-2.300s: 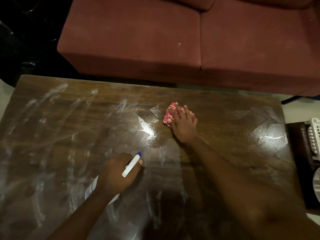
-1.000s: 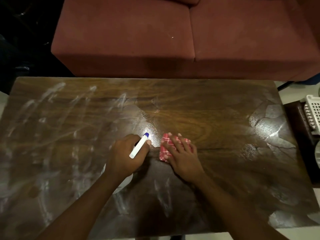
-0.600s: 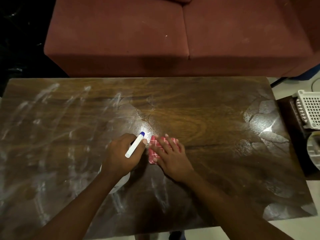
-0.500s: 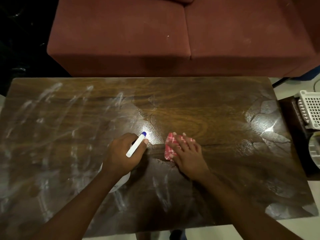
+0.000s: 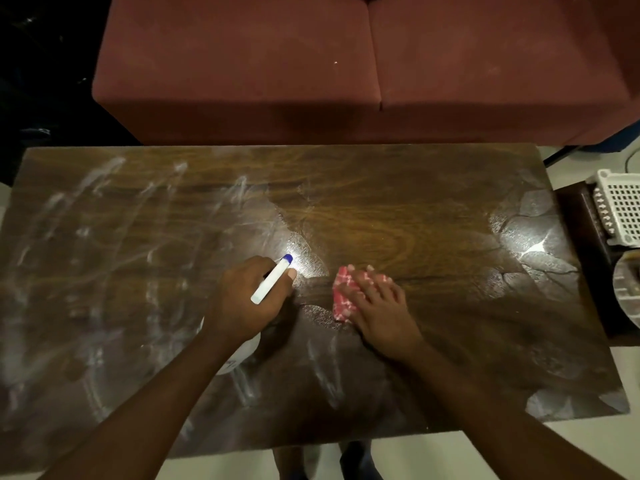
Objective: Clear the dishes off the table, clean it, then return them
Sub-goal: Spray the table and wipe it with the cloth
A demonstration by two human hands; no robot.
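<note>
Head view showed the right hand (image 5: 379,308) pressed flat on the red-checked folded cloth (image 5: 343,299) mid brown wooden table (image 5: 398,209); white smears lay leftward, beyond the left hand (image 5: 247,303), which gripped a white spray bottle (image 5: 272,284).

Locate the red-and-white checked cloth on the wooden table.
The red-and-white checked cloth lies flat under the right hand near the middle of the wooden table, just right of the left hand holding the white spray bottle.
</note>
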